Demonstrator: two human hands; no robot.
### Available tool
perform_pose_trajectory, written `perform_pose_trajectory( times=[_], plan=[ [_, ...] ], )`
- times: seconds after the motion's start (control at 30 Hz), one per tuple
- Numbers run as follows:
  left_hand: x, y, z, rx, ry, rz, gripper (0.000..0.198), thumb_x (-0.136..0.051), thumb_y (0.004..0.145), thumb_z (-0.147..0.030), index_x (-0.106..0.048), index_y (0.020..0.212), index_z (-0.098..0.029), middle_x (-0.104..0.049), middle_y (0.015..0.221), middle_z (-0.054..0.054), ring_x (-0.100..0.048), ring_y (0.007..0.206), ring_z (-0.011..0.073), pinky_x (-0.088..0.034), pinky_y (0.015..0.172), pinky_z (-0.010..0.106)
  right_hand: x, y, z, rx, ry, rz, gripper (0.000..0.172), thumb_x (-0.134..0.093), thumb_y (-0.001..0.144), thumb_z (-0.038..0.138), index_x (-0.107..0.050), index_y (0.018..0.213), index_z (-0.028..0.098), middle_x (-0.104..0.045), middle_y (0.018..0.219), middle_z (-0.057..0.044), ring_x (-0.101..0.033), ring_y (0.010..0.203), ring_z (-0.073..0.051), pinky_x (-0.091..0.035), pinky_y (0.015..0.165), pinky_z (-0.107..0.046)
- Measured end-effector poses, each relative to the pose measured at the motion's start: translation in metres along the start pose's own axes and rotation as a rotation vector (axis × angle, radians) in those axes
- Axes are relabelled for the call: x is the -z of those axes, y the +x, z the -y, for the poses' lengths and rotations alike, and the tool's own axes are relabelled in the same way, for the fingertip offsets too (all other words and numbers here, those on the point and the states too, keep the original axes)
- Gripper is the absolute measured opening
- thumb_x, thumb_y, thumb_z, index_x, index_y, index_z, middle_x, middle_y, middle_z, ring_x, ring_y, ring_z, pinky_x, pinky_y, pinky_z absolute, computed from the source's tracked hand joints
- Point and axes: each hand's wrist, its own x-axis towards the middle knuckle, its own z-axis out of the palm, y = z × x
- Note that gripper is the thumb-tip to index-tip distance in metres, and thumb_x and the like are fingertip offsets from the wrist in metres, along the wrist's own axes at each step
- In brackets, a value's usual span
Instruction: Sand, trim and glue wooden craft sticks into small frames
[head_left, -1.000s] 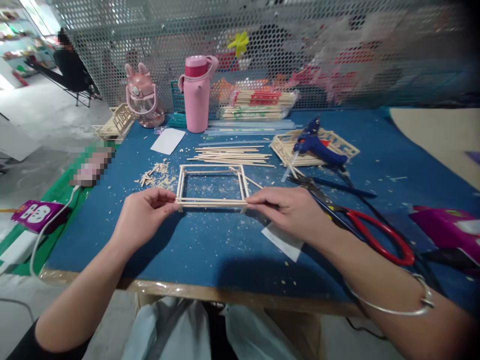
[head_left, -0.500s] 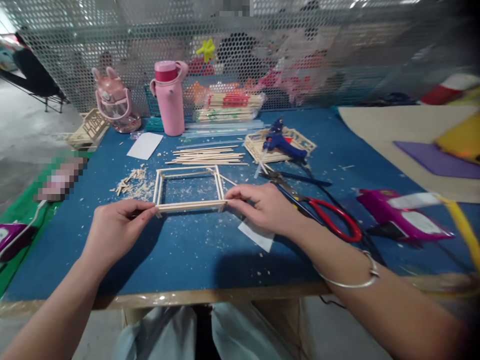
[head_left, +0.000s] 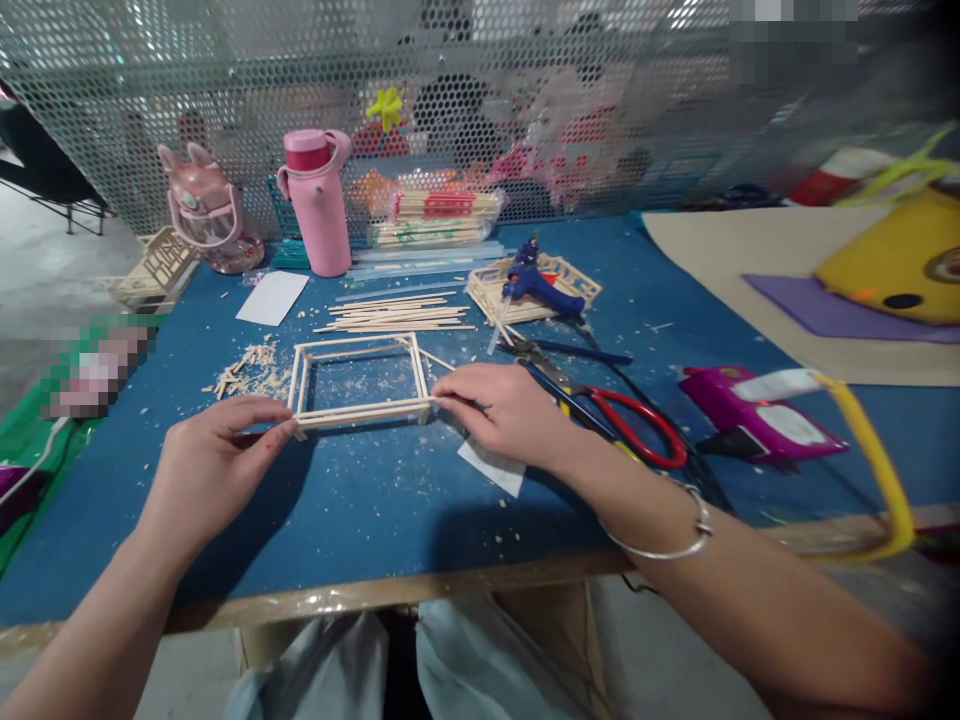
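Note:
A box-shaped frame of thin wooden sticks (head_left: 364,411) stands between my hands on the blue tabletop. With thumb and forefinger, my left hand (head_left: 214,455) pinches its near left corner. My right hand (head_left: 502,412) pinches the near right corner in the same way; a silver bangle circles that wrist. Loose wooden sticks (head_left: 397,314) lie just behind the frame, and a heap of short stick offcuts (head_left: 244,372) is to its left. Part of a small white paper (head_left: 491,466) shows beneath my right hand.
Red-handled pliers (head_left: 645,425) and a blue glue gun (head_left: 541,287), resting on another stick construction, lie to the right. Farther right is a purple device (head_left: 757,415) with a yellow strap. A pink bottle (head_left: 319,215) and a clear rabbit-eared bottle (head_left: 214,215) stand behind, before a perforated metal screen (head_left: 247,90).
The whole view has shifted, so things sit slightly farther left. Both hands keep their pinch on the stick frame, which stays in about the same place on the table.

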Motion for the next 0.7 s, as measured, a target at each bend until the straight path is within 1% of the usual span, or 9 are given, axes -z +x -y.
perform_pose_trajectory(
  times=[0.1, 0.13, 0.2, 0.23, 0.3, 0.4, 0.47, 0.5, 0.7],
  plan=[
    [0.003, 0.003, -0.025, -0.216, 0.123, -0.149, 0.037, -0.058, 0.074, -0.041, -0.062, 0.108, -0.025, -0.057, 0.120, 0.007, -0.052, 0.110, 0.0275, -0.042, 0.093, 0.041, 0.001, -0.001, 0.002, 0.043, -0.040, -0.074, 0.020, -0.043, 0.086, 0.017, -0.062, 0.082, 0.016, -0.068, 0.077, -0.006, -0.061, 0.071, -0.014, -0.045, 0.064, -0.025],
    [0.001, 0.005, -0.036, -0.307, 0.150, -0.148, 0.036, -0.057, 0.076, -0.039, -0.062, 0.108, -0.024, -0.056, 0.121, 0.007, -0.049, 0.112, 0.0278, -0.038, 0.097, 0.043, 0.001, -0.001, 0.004, 0.069, -0.054, -0.093, 0.019, -0.043, 0.086, 0.017, -0.062, 0.083, 0.016, -0.068, 0.076, -0.006, -0.060, 0.071, -0.014, -0.045, 0.064, -0.025],
    [-0.009, 0.009, -0.057, -0.484, 0.193, -0.026, 0.028, -0.054, 0.079, -0.035, -0.064, 0.102, -0.023, -0.059, 0.118, 0.007, -0.051, 0.110, 0.0275, -0.032, 0.100, 0.048, 0.000, -0.002, 0.007, 0.124, -0.079, -0.125, 0.018, -0.043, 0.085, 0.014, -0.061, 0.084, 0.015, -0.068, 0.075, -0.007, -0.060, 0.071, -0.015, -0.046, 0.064, -0.026],
    [-0.016, 0.011, -0.067, -0.523, 0.218, 0.029, 0.025, -0.051, 0.082, -0.031, -0.064, 0.101, -0.022, -0.062, 0.113, 0.007, -0.053, 0.106, 0.0267, -0.029, 0.101, 0.052, -0.001, -0.002, 0.008, 0.144, -0.089, -0.138, 0.018, -0.044, 0.085, 0.013, -0.061, 0.084, 0.015, -0.068, 0.074, -0.007, -0.060, 0.070, -0.015, -0.046, 0.064, -0.026],
    [-0.032, 0.014, -0.080, -0.564, 0.225, 0.140, 0.023, -0.045, 0.085, -0.026, -0.065, 0.095, -0.020, -0.067, 0.097, 0.006, -0.060, 0.091, 0.0224, -0.030, 0.099, 0.052, -0.002, -0.002, 0.010, 0.175, -0.099, -0.159, 0.017, -0.044, 0.084, 0.011, -0.061, 0.085, 0.014, -0.068, 0.074, -0.007, -0.059, 0.069, -0.016, -0.046, 0.063, -0.027],
    [-0.047, 0.017, -0.085, -0.528, 0.190, 0.217, 0.030, -0.037, 0.089, -0.023, -0.066, 0.083, -0.017, -0.067, 0.078, 0.006, -0.060, 0.073, 0.0188, -0.046, 0.079, 0.038, -0.004, -0.003, 0.012, 0.215, -0.100, -0.171, 0.017, -0.044, 0.084, 0.012, -0.060, 0.086, 0.014, -0.067, 0.072, -0.007, -0.058, 0.068, -0.016, -0.047, 0.063, -0.027],
    [-0.050, 0.018, -0.084, -0.503, 0.152, 0.220, 0.032, -0.037, 0.089, -0.025, -0.066, 0.080, -0.016, -0.066, 0.074, 0.007, -0.060, 0.070, 0.0185, -0.046, 0.066, 0.031, -0.005, -0.004, 0.012, 0.229, -0.102, -0.174, 0.017, -0.043, 0.085, 0.012, -0.060, 0.086, 0.014, -0.067, 0.072, -0.007, -0.059, 0.068, -0.016, -0.048, 0.064, -0.028],
    [-0.050, 0.018, -0.083, -0.500, 0.133, 0.215, 0.031, -0.039, 0.089, -0.025, -0.066, 0.079, -0.016, -0.066, 0.074, 0.007, -0.060, 0.069, 0.0182, -0.045, 0.063, 0.029, -0.006, -0.004, 0.012, 0.230, -0.104, -0.178, 0.017, -0.043, 0.085, 0.012, -0.060, 0.086, 0.014, -0.067, 0.073, -0.007, -0.059, 0.069, -0.016, -0.048, 0.065, -0.028],
    [-0.048, 0.018, -0.081, -0.534, 0.038, 0.163, 0.027, -0.043, 0.087, -0.023, -0.068, 0.078, -0.016, -0.066, 0.068, 0.005, -0.059, 0.063, 0.0159, -0.042, 0.059, 0.026, -0.009, -0.005, 0.009, 0.245, -0.103, -0.207, 0.016, -0.044, 0.084, 0.011, -0.060, 0.087, 0.013, -0.068, 0.075, -0.008, -0.060, 0.070, -0.017, -0.049, 0.065, -0.029]
  ],
)
